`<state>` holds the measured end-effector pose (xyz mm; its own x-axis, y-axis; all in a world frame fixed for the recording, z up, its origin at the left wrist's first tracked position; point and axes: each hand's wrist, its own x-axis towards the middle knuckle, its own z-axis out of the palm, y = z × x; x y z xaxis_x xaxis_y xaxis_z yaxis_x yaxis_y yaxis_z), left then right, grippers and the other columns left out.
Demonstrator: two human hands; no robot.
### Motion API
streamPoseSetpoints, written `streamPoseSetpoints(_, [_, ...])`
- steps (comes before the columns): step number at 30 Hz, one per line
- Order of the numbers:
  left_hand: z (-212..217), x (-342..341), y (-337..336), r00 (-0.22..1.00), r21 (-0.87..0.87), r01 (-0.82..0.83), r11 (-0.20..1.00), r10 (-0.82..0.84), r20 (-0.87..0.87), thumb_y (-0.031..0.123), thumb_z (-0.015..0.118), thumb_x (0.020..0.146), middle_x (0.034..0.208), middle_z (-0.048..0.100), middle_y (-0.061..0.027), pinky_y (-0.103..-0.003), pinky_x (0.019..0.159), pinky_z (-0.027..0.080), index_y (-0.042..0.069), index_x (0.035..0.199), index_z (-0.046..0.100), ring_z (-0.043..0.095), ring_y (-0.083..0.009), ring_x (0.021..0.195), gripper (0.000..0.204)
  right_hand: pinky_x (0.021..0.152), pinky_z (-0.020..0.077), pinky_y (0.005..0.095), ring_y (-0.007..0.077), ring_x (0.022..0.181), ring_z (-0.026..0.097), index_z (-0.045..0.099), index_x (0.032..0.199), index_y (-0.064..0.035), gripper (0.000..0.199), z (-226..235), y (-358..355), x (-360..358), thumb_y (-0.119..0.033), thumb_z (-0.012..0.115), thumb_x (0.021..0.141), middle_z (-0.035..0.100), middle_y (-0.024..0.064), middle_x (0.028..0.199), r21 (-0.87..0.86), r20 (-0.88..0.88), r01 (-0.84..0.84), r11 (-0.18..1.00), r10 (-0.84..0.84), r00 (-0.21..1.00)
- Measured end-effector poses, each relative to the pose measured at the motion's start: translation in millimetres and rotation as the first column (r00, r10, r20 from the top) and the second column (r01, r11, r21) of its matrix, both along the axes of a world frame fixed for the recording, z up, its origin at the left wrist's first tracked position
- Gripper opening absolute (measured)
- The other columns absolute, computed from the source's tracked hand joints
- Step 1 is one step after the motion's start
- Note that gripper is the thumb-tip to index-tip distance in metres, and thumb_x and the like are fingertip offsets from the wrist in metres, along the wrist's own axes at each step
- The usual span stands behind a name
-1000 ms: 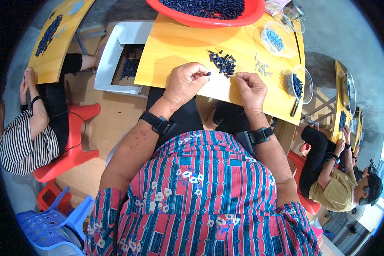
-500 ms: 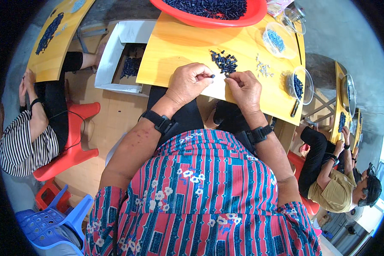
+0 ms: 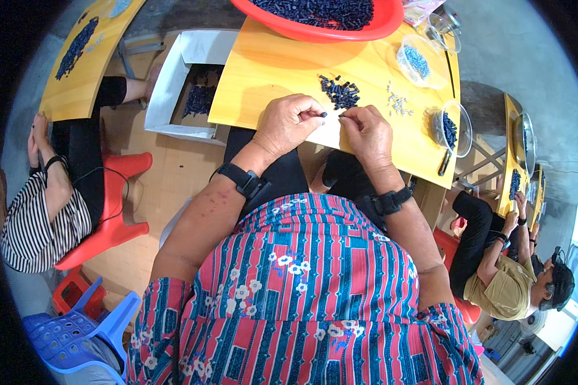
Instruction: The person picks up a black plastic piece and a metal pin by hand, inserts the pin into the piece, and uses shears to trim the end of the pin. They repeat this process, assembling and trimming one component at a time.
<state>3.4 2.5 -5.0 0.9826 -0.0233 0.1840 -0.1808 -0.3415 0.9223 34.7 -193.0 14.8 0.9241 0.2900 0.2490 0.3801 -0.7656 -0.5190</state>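
**Risk: dropping the small part off the near edge**

My left hand (image 3: 289, 122) has its fingers pinched together on a small dark cylindrical plastic piece (image 3: 323, 115), tip poking out toward 3 o'clock. My right hand (image 3: 366, 128) is just beside it, fingers closed on something tiny at the tips; can't tell what. Both hands hover right over the near edge of the yellow wooden worktop (image 3: 270, 70).

What could go wrong, as I judge it:
- Grip is fingertip-only. A slip while mating the two bits drops the piece into my lap or onto the floor, not the worktop.
- Loose pile of dark pieces (image 3: 340, 93) sits at 12 o'clock, near my knuckles. A forward reach could scatter it.
- Small scatter of pale metal bits (image 3: 397, 102) at 1 o'clock, easy to brush with the right wrist.
- Clear plastic bowl of dark pieces (image 3: 453, 125) at 3 o'clock sits close to the worktop's edge; an elbow swing could tip it.
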Motion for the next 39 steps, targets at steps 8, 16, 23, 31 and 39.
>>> streamPoseSetpoints(8, [0, 0, 0, 1.000, -0.033, -0.001, 0.999, 0.000, -0.006, 0.008, 0.071, 0.078, 0.078, 0.068, -0.0070, -0.028, 0.064, 0.053, 0.005, 0.086, 0.071, 0.066, -0.0165, 0.068, 0.008, 0.068, 0.0523, 0.0447, 0.0361, 0.079, 0.063, 0.059, 0.094, -0.0066, 0.008, 7, -3, -8, -0.009, 0.064, 0.087, 0.059, 0.0138, 0.092, -0.279, 0.000, -0.166, 0.946, 0.173, 0.985])
streamPoseSetpoints(16, [0, 0, 2, 1.000, -0.018, 0.008, 1.000, -0.009, -0.029, 0.008, 0.071, 0.078, 0.078, 0.069, -0.0074, -0.029, 0.065, 0.053, 0.005, 0.087, 0.071, 0.067, -0.0167, 0.069, 0.009, 0.068, 0.0560, 0.0407, 0.0294, 0.079, 0.063, 0.060, 0.086, -0.0126, 0.004, -3, -10, -9, -0.011, 0.061, 0.082, 0.054, 0.0090, 0.086, -0.233, 0.090, -0.258, 0.938, 0.285, 0.954])
streamPoseSetpoints(23, [-1, 0, 4, 1.000, -0.012, 0.019, 1.000, -0.019, -0.021, 0.009, 0.071, 0.078, 0.078, 0.069, -0.0073, -0.028, 0.065, 0.054, 0.005, 0.086, 0.071, 0.067, -0.0164, 0.068, 0.009, 0.068, 0.0559, 0.0357, 0.0257, 0.082, 0.060, 0.060, 0.078, -0.0142, 0.005, -1, -7, -10, -0.010, 0.063, 0.078, 0.055, 0.0041, 0.080, -0.112, 0.175, -0.269, 0.957, 0.285, 0.942])
streamPoseSetpoints(31, [2, 0, 4, 0.999, -0.004, 0.016, 1.000, -0.016, -0.029, 0.008, 0.071, 0.078, 0.078, 0.069, -0.0070, -0.027, 0.065, 0.053, 0.004, 0.086, 0.070, 0.066, -0.0154, 0.069, 0.009, 0.072, 0.0549, 0.0387, 0.0299, 0.086, 0.062, 0.059, 0.097, -0.0127, 0.019, -10, -11, -12, -0.009, 0.061, 0.079, 0.055, 0.0109, 0.096, -0.238, 0.135, -0.277, 0.931, 0.314, 0.940])
streamPoseSetpoints(39, [-3, -1, 4, 1.000, -0.015, 0.015, 1.000, -0.016, -0.023, 0.008, 0.071, 0.078, 0.078, 0.069, -0.0067, -0.028, 0.065, 0.053, 0.005, 0.086, 0.070, 0.066, -0.0152, 0.068, 0.009, 0.076, 0.0537, 0.0397, 0.0297, 0.087, 0.062, 0.063, 0.084, -0.0094, 0.006, 7, -2, -11, -0.009, 0.064, 0.078, 0.060, 0.0115, 0.084, -0.150, 0.085, -0.283, 0.947, 0.298, 0.951])
